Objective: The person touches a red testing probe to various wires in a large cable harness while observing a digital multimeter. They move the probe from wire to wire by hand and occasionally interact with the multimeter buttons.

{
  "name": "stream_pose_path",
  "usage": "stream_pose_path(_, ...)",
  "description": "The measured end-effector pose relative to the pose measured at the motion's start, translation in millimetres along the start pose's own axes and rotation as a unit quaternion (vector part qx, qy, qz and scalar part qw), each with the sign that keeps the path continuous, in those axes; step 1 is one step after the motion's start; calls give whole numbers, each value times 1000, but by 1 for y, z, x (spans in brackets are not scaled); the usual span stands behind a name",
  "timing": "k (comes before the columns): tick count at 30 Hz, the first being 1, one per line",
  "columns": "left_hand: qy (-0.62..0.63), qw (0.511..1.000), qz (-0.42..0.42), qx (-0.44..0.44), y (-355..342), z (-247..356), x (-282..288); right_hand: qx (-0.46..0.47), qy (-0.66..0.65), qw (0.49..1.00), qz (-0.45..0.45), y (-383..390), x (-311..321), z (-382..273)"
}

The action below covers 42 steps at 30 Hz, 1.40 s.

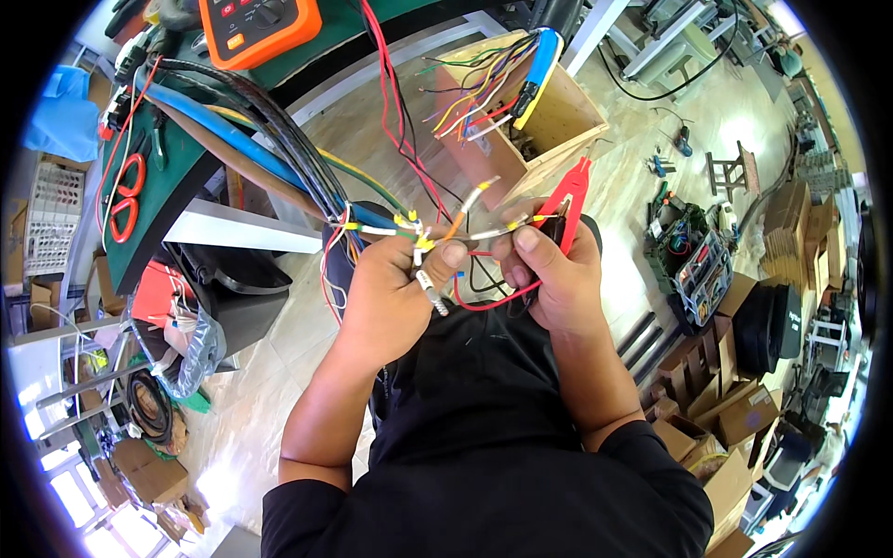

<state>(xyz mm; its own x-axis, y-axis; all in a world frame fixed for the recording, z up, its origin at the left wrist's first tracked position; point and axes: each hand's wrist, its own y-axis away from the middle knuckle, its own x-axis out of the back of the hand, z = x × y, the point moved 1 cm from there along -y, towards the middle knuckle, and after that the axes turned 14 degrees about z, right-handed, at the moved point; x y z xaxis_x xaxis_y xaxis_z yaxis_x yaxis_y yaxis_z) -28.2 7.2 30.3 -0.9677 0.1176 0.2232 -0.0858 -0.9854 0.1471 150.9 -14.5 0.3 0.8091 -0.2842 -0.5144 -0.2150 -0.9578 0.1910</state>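
Note:
My left hand (386,298) is closed on several thin wires with yellow end sleeves (425,244), thumb and fingers pinched together. From its grip a white-sleeved wire end (433,290) points down and an orange wire (456,223) points up. My right hand (572,279), just to the right, is closed round a red test clip (571,197) whose arms stick up past the fingers. Its thumb and fingers also meet at a white wire (488,232) with a yellow end sleeve. A red lead (493,303) loops below both hands. The fingers hide the exact contact points.
An orange-framed meter (260,33) lies on the green bench top (186,200), near red-handled scissors (127,197). Thick cables (228,135) run from the bench to my left hand. Beyond my hands stands an open wooden box (558,126) with a multi-wire cable (541,70) over it. A toolbox (698,270) sits right.

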Motion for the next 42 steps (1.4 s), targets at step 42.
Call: stream_pose_path(42, -165, 926, 122, -316, 29, -43, -24, 55, 186, 975, 107, 17, 26, 18)
